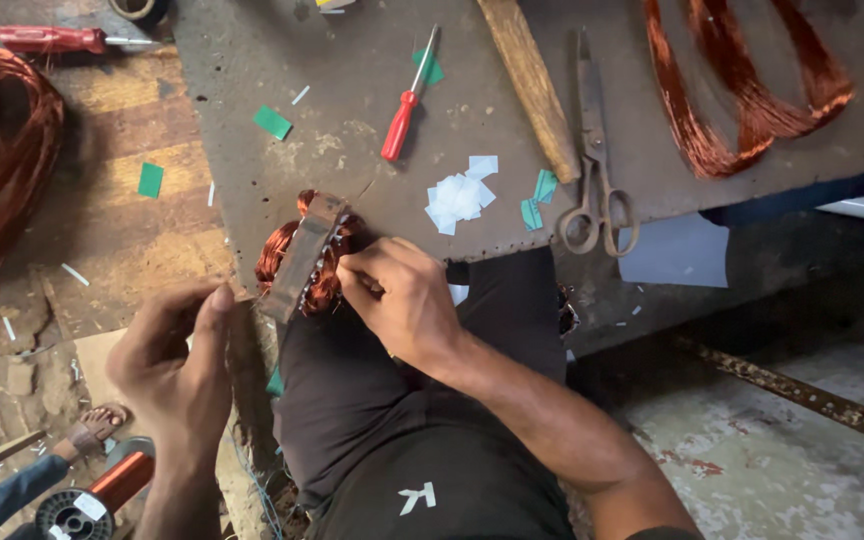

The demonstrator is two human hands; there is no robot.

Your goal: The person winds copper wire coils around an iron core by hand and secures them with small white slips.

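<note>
I am pinching copper wire at the slotted round metal stator wound with copper coils (307, 255) with my right hand (404, 300), near the grey metal worktable's (352, 70) near edge. My left hand (174, 365) is hovering left, fingers curled, thumb meeting fingertips.

Grey metal bench (252, 190): red screwdriver (407, 100), scissors (597, 170), wooden handle (532, 85), copper coils (742, 90), paper scraps (460, 197).

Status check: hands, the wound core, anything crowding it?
Right hand pinching at the stator core with copper windings. Left hand beside it, fingers pinched, contents unclear. Red screwdriver, scissors, paper slips lie close, none touching.
</note>
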